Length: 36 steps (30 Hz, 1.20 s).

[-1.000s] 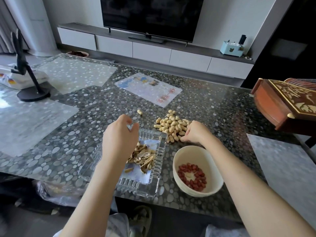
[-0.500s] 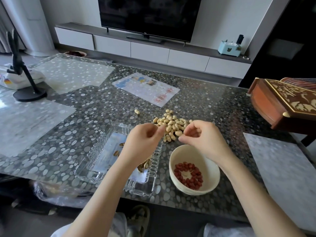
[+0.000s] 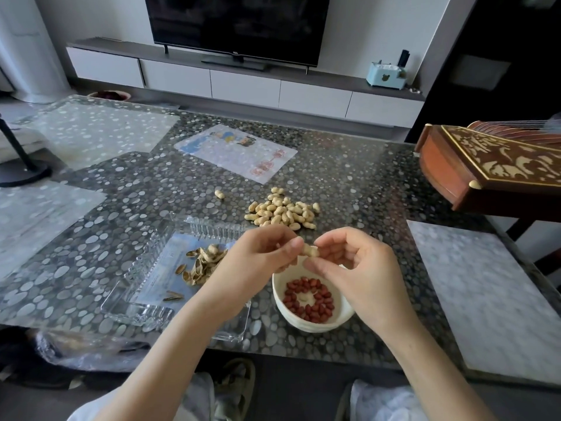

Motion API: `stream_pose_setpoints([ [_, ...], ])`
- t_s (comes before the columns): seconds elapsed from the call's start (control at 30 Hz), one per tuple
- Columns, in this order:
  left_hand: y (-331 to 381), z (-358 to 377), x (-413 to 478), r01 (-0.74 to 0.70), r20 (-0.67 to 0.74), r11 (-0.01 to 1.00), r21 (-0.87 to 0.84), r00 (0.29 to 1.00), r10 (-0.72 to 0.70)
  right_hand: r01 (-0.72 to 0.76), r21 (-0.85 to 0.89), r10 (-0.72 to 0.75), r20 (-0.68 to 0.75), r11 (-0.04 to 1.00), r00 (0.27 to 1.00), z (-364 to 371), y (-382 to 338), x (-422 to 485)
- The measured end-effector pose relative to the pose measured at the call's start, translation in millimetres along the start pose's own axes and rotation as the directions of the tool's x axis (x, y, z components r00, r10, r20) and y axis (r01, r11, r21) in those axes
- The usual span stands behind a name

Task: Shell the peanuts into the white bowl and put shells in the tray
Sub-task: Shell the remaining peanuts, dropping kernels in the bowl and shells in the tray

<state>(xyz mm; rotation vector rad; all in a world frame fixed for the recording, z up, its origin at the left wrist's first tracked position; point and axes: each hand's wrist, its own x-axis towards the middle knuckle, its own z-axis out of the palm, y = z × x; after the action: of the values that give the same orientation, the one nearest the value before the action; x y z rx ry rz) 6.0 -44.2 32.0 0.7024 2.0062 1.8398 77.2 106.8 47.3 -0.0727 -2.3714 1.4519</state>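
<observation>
both hands, left hand (image 3: 258, 256) and right hand (image 3: 352, 268), pinch one unshelled peanut (image 3: 310, 250) in their fingers above the white bowl (image 3: 282, 302) of red kernels (image 3: 309, 299), broken shells (image 3: 203, 262) lie in the glass tray (image 3: 145, 268), and a sizeable pile of peanuts (image 3: 282, 212) waits on the desk (image 3: 349, 192).

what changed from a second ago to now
The left hand left the glass tray and moved right; the right hand drew back from the peanut pile with one unshelled peanut. Both hands now pinch it above the white bowl. The pile, the shells in the tray, the red kernels in the bowl and the stray peanut stayed put.
</observation>
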Motion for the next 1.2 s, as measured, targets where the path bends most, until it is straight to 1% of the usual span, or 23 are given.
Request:
stream_pose_setpoints([
  [0.1,0.1,4.1,1.5,0.011,-0.013,0.991,-0.130,1.000,-0.013,-0.016,0.062,0.018,-0.027,0.998,0.999,-0.5,-0.4,-3.0],
  [0.23,-0.7,9.6,3.3,-0.001,-0.013,0.986,-0.169,1.000,-0.001,-0.011,0.104,0.017,-0.056,0.994,0.998,-0.2,-0.2,-4.9],
  [0.3,-0.2,13.2,3.3,0.015,-0.012,0.977,-0.212,1.000,-0.018,-0.004,0.090,0.012,-0.081,0.996,0.997,0.6,1.5,-4.7],
  [0.4,3.1,15.7,2.6,0.066,0.016,0.955,-0.289,0.998,-0.064,0.076,-0.003,-0.076,-0.119,0.997,0.990,1.8,3.8,-4.6],
  [0.47,4.5,14.0,2.4,0.103,0.032,0.941,-0.321,0.995,-0.098,0.158,-0.059,-0.164,-0.100,0.986,0.981,1.5,5.1,-4.9],
  [0.53,5.1,11.7,1.8,0.130,0.052,0.940,-0.317,0.991,-0.120,0.229,-0.110,-0.237,-0.066,0.967,0.969,0.2,6.1,-4.4],
  [0.6,6.1,10.6,0.7,0.159,0.079,0.935,-0.317,0.987,-0.141,0.269,-0.134,-0.276,-0.035,0.954,0.961,-1.0,7.2,-3.4],
  [0.67,6.7,10.1,0.3,0.183,0.104,0.922,-0.341,0.982,-0.156,0.249,-0.104,-0.254,-0.034,0.963,0.967,-1.6,8.2,-2.5],
  [0.77,5.7,10.3,0.4,0.204,0.131,0.888,-0.412,0.978,-0.164,0.110,0.044,-0.107,-0.060,0.993,0.992,-0.4,9.2,-2.1],
  [0.87,5.1,11.8,1.0,0.211,0.125,0.866,-0.453,0.977,-0.173,0.047,0.151,-0.038,-0.059,0.987,0.998,0.6,9.7,-2.3],
  [0.97,4.9,11.4,1.5,0.224,0.113,0.876,-0.428,0.974,-0.194,0.036,0.211,-0.026,-0.050,0.977,0.998,2.0,11.3,-2.0],
  [1.07,6.4,11.0,0.7,0.224,0.083,0.909,-0.352,0.975,-0.208,0.019,0.263,-0.019,-0.001,0.965,1.000,2.4,11.0,-3.2],
  [1.13,7.7,11.3,0.0,0.196,0.033,0.947,-0.255,0.980,-0.194,0.011,0.207,-0.019,0.041,0.978,0.999,1.7,11.6,-3.7],
  [1.2,7.2,12.0,-0.7,0.128,-0.057,0.982,-0.137,0.989,-0.137,0.002,0.114,-0.012,0.082,0.994,0.997,2.3,13.4,-3.9],
])
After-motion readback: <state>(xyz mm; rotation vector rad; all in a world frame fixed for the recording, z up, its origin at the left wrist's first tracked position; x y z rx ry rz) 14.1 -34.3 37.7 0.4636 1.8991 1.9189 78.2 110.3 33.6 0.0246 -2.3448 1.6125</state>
